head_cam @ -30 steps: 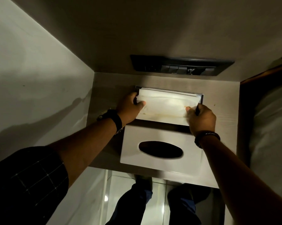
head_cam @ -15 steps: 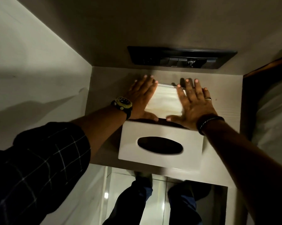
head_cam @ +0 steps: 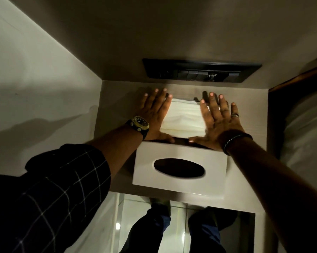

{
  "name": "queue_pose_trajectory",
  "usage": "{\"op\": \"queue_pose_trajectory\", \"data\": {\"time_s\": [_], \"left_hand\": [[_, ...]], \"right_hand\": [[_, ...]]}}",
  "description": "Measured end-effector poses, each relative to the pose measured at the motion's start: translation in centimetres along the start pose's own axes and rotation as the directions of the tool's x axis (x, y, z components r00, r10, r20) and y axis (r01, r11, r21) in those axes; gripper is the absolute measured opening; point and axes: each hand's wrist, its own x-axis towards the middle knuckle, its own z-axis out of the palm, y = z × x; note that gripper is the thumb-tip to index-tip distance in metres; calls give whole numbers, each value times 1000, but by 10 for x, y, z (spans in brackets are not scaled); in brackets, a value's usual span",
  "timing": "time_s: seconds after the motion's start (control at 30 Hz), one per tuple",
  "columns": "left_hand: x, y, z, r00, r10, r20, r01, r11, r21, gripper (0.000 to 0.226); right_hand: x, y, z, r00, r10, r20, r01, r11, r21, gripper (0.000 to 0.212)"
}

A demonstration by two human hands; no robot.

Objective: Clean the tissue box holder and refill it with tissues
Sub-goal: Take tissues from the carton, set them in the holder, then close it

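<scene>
Both hands lay flat on the stack of tissues (head_cam: 183, 118), pressing it down into its tray on the worktop (head_cam: 249, 110). The left hand (head_cam: 154, 114) covered the stack's left end and the right hand (head_cam: 218, 119) its right end. Neither grip was closed on anything: the fingers were straight and spread, and the thumbs lay along the near edge of the stack. Only the white middle of the stack showed between the two palms.

The white cover (head_cam: 179, 168), with its dark oval slot, sat on the worktop just on the near side of both thumbs, touching or almost touching them. A dark switch panel (head_cam: 199, 71) was set in the wall beyond the fingertips.

The step in hand looked like seating the refill. To do it well, the pressure wanted to be even across both palms so the stack settled level rather than tilted, with its edges squared inside the tray. A bulging or skewed stack would probably foul the cover when it went on. The top sheet should stay loose enough to be drawn through the slot.
</scene>
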Motion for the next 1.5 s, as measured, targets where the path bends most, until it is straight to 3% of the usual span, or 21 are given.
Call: {"op": "queue_pose_trajectory", "data": {"time_s": [0.1, 0.17, 0.23, 0.3, 0.37, 0.43, 0.47, 0.53, 0.63, 0.73, 0.87, 1.03, 1.2, 1.33, 1.5], "left_hand": [[-4, -3, -1, 1000, 12, -25, -12, 1000, -29, 137], [-10, -5, 1, 998, 24, -62, -28, 997, -65, 133], [-20, -7, 3, 994, -8, -112, -10, 987, -161, 129], [-35, -8, 7, 977, -159, -143, 103, 937, -334, 126], [-57, -4, 10, 913, -405, -44, 303, 748, -591, 118], [-87, 4, 15, 810, -556, 188, 471, 426, -772, 94], [-103, 11, 18, 767, -566, 301, 509, 253, -823, 74], [-130, 28, 27, 731, -534, 425, 519, 29, -855, 47], [-149, 58, 41, 710, -513, 482, 478, -151, -865, 44], [-150, 74, 33, 621, -577, 530, 477, -259, -840, 44], [-164, 74, 9, 624, -579, 524, 473, -254, -844, 38], [-176, 67, -37, 653, -602, 460, 373, -272, -887, 18], [-115, 42, -64, 666, -672, 324, 266, -191, -945, 24], [-63, 21, -55, 706, -645, 291, 323, -73, -944, 38], [-52, 9, -29, 732, -598, 327, 368, -57, -928, 34]], "right_hand": [[-9, 3, -6, 1000, 1, 8, -2, 995, 98, 125], [-21, 5, -8, 998, 29, -52, -15, 967, 253, 123], [-40, 5, -7, 973, 184, -141, -86, 850, 519, 115], [-65, 3, -1, 879, 451, -154, -188, 625, 757, 95], [-95, -3, 7, 768, 640, -35, -239, 337, 911, 68], [-125, -15, 19, 743, 663, 92, -241, 136, 961, 21], [-137, -24, 24, 755, 642, 131, -256, 104, 961, 12], [-153, -42, 36, 764, 608, 217, -313, 55, 948, 26], [-157, -62, 44, 780, 580, 236, -354, 97, 930, 45], [-154, -69, 40, 795, 561, 232, -388, 177, 904, 52], [-171, -65, 21, 835, 533, 134, -310, 256, 916, 51], [-182, -55, -23, 815, 580, 13, -178, 229, 957, 39], [-122, -33, -62, 776, 606, -175, -90, 381, 920, 31], [-72, -18, -48, 787, 609, -98, -128, 317, 940, 29], [-53, -16, -23, 793, 606, -61, -176, 324, 929, 26]]}}
